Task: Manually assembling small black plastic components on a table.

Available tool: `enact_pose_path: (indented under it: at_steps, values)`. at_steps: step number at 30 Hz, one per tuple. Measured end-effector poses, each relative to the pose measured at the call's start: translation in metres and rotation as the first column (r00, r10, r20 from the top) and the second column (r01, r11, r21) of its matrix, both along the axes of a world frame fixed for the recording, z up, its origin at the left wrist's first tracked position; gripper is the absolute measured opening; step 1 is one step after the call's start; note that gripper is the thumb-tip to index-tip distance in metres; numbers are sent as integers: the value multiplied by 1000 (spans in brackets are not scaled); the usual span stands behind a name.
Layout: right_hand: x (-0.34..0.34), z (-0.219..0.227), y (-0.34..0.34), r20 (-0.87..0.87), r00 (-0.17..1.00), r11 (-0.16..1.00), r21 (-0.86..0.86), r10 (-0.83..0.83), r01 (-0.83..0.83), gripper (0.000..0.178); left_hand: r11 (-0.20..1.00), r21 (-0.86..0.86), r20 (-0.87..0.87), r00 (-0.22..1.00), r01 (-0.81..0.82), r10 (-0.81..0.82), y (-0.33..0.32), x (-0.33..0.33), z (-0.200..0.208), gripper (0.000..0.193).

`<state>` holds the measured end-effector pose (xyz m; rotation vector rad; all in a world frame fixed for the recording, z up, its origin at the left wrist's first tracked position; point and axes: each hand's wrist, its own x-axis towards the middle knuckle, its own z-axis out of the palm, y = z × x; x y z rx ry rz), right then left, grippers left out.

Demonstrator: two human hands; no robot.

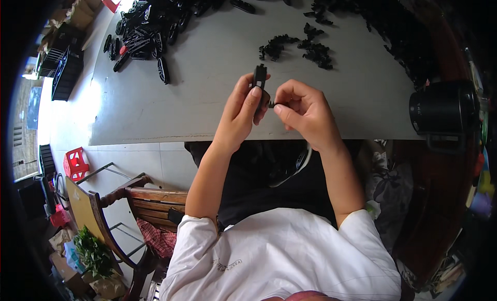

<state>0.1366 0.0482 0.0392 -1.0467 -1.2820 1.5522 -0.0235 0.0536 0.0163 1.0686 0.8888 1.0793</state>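
Note:
My left hand (pixel 239 110) is closed around a black oblong plastic part (pixel 260 76), which stands roughly upright with its notched end pointing away from me. Just to its right, my right hand (pixel 306 110) pinches a small black plastic piece (pixel 273 105) between thumb and forefinger, close against the side of the oblong part. Whether the two pieces touch is too small to tell. Beyond my hands lie loose clusters of small black clips (pixel 317 52) on the grey table (pixel 207 104).
Black oblong parts (pixel 163 70) are heaped at the far left, and a dark pile of small pieces (pixel 398 37) covers the far right. A black mug-like container (pixel 444 108) stands at the right edge. A wooden chair (pixel 155 200) and a red stool (pixel 76 164) are at the left.

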Motion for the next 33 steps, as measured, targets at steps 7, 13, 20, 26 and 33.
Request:
enact_pose_path:
  at_steps: [7,13,20,26,33]
  values:
    - [-5,10,-3,214,972,981,186,-99,58,11,970,135,-190,966,205,-177,-13,-4,-3,55]
    - [3,2,-6,-20,991,991,-13,-135,135,20,972,53,-163,962,230,-219,-19,-3,2,56]
    - [2,-2,-13,-8,997,992,-99,-82,81,8,950,224,-185,966,218,-178,-23,1,-5,62]
    - [-6,-14,-21,-168,952,961,-154,-254,229,9,947,282,-234,968,157,-91,-27,7,-1,60]
    - [-19,-9,-23,-199,891,910,-170,-408,379,13,978,146,-140,982,148,-128,-28,2,-9,57]
